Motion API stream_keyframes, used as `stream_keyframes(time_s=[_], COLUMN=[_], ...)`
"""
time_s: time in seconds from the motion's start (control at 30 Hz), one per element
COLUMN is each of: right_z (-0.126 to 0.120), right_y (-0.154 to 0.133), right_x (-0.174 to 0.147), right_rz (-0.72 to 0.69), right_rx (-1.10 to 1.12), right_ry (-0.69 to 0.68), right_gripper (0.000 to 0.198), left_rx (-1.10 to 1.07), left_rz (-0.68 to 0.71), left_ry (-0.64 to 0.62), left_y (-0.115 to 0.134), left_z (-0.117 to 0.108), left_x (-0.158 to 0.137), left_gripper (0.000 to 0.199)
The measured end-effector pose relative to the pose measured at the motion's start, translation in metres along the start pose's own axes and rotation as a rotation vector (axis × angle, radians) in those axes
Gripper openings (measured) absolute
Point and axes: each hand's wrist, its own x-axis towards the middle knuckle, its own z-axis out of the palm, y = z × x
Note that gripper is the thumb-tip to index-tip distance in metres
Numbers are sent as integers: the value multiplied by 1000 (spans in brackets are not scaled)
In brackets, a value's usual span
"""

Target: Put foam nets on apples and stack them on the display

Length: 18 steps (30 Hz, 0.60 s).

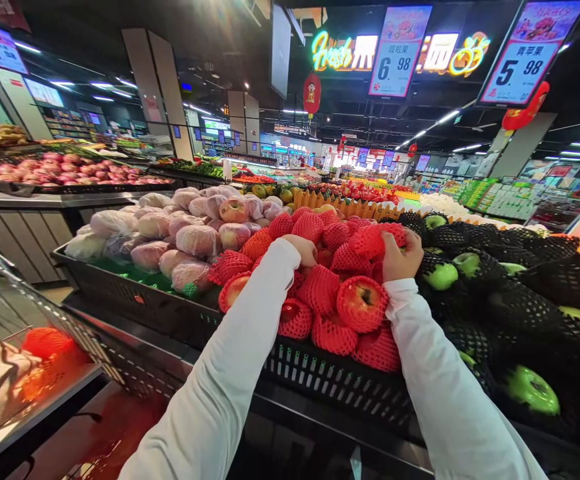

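Red apples (pixel 363 301) in red foam nets fill the middle of a black slatted crate (pixel 330 373). My right hand (pixel 403 255) is closed, thumb and fingers gripping an apple in a red foam net (pixel 374 239) at the right side of the pile. Its net is stretched toward the hand, and the fruit inside is hidden. My left hand (pixel 301 251) reaches down among the netted apples, touching the pile. Its fingertips are out of sight behind the sleeve and the fruit. Long white sleeves cover both arms.
Plastic-wrapped pink apples (pixel 195 240) lie left of the red ones. Green apples (pixel 533 390) in black nets are on the right. At the lower left stands a shopping cart (pixel 15 280) holding a red net bag (pixel 50 343). Price signs (pixel 401 50) hang overhead.
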Motion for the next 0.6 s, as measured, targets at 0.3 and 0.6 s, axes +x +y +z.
stream_keyframes(time_s=[0.3, 0.6], right_z=[1, 7], right_y=[6, 4], right_x=[1, 3], right_rz=[35, 11], right_rx=[9, -56], right_ry=[6, 14], right_gripper=[28, 20], left_rx=[-245, -94], left_rz=[248, 373], left_ry=[-50, 395], left_y=[8, 24], left_z=[-8, 55], left_x=[-41, -73], left_gripper=[61, 69])
